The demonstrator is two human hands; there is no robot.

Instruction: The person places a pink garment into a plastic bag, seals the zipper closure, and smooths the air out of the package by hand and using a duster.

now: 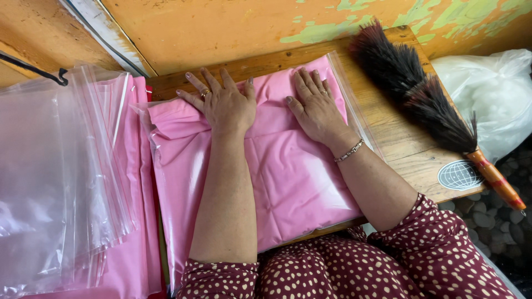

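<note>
A folded pink cloth lies inside a clear plastic bag on a small wooden table. My left hand presses flat on the far end of the bagged cloth, fingers spread, a ring on one finger. My right hand lies flat beside it on the same bag, fingers apart, with a ring and a thin bracelet at the wrist. Neither hand grips anything. The bag's open end reaches past the cloth at the far right.
A stack of clear plastic bags lies on more pink cloth to the left. A dark feather duster with an orange handle rests on the table's right side. A white plastic sack sits beyond it. An orange peeling wall is ahead.
</note>
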